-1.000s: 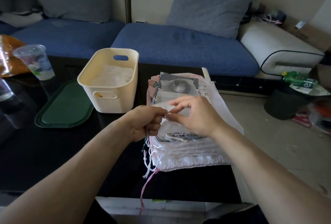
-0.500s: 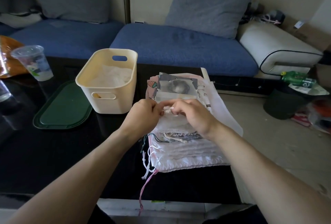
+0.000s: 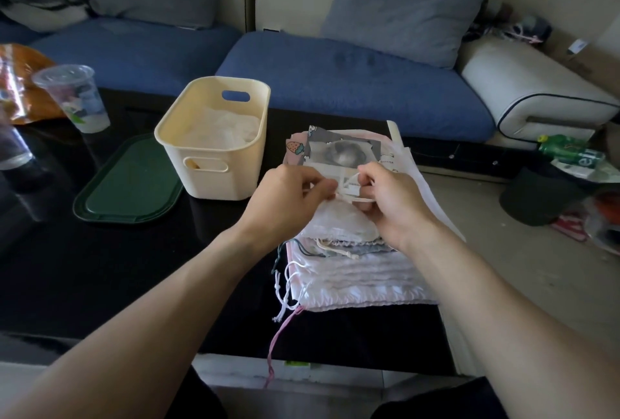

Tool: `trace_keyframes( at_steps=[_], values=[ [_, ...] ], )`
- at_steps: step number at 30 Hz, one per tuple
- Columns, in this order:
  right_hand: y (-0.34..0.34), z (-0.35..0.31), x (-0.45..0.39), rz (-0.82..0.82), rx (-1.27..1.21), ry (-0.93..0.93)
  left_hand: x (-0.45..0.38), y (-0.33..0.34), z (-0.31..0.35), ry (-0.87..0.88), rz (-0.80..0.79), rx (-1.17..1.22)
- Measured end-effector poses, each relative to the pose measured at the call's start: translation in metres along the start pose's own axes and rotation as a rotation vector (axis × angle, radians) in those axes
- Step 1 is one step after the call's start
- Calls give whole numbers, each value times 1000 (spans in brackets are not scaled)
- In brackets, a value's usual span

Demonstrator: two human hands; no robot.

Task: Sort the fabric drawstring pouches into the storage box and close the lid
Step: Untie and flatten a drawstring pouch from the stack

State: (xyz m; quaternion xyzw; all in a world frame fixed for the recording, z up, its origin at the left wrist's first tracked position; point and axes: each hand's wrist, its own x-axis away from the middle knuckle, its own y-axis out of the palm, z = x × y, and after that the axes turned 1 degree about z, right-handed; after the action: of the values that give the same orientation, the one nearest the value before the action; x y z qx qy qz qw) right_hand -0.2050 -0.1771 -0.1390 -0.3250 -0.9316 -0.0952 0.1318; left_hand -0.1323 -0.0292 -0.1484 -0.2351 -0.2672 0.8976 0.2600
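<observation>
Behind the black tabletop (image 3: pixel 100 267) runs a blue sofa (image 3: pixel 335 76) with grey cushions. On the tabletop, a cream storage box (image 3: pixel 214 150) stands open at centre-left, with pale fabric already lying inside it. Its green lid (image 3: pixel 131 180) lies flat just left of the box, touching or nearly touching its base. A clear plastic cup (image 3: pixel 73 96) stands at far left.

A stack of pouches (image 3: pixel 362 271) sits right of the box, their cords trailing off the near-left edge. I see my left hand (image 3: pixel 285 197) and right hand (image 3: pixel 396 200) meeting over the stack, fingers curled and pinching the white cord of the top pouch (image 3: pixel 339 220), a small white one. Whether I am tying or only tightening the cord, I cannot tell.

Progress, as I judge it: early. Some fabric is stowed; most of the stack is left to transfer. Closing the box with the lid is not yet done.
</observation>
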Motion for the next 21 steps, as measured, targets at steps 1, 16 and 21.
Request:
trace_keyframes(
  at_steps=[1,16,21],
  values=[
    [0,0,0,6,82,-40,1,1,2,24,-9,22],
    [-23,-17,4,-138,-141,131,-2,-9,-8,35,-214,-91],
    [-43,-17,-4,-89,253,4,-2,-10,-11,21,-181,-133]
  ],
)
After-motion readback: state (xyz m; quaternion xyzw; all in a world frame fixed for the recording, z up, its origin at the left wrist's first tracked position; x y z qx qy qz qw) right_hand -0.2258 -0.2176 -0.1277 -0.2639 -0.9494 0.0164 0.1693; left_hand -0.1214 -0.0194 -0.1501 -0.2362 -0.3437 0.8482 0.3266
